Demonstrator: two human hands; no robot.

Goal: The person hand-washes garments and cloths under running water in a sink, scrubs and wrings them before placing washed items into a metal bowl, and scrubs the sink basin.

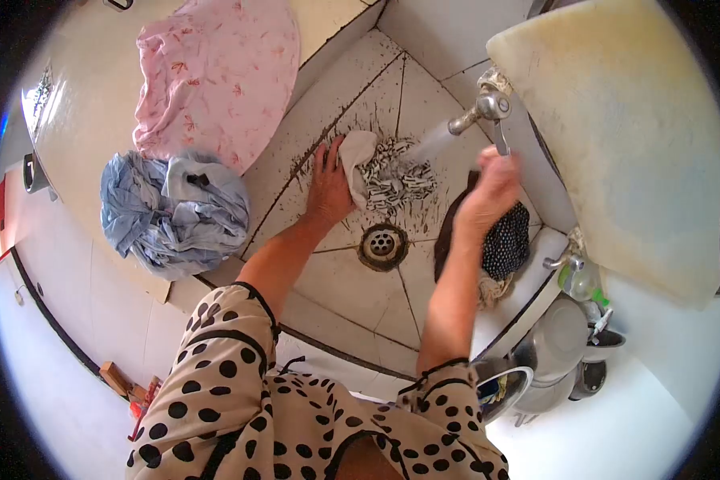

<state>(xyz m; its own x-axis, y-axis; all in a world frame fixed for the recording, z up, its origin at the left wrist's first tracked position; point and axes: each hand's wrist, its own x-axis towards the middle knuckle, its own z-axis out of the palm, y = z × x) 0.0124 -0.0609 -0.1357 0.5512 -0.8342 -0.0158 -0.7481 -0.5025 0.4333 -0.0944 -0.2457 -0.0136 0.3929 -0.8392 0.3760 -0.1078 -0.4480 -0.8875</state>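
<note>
Water runs from a metal tap (482,110) into a tiled sink (352,296). My right hand (492,188) is closed at the tap's lever (501,138). A black-and-white patterned cloth (400,176) lies wet on the sink floor under the stream. Its paler side, or a separate white cloth (358,164), lies against it; which one I cannot tell. My left hand (330,188) rests flat at the edge of that white part, fingers stretched out and apart. Beneath my right forearm is a dark cloth with white dots (506,244), partly hidden.
A round drain (384,246) sits in the sink floor. On the left ledge lie a pink printed cloth (220,80) and a bunched light-blue garment (176,212). A pale board (616,152) stands at right, above a second tap (564,262), a bottle (580,284) and metal pots (552,340).
</note>
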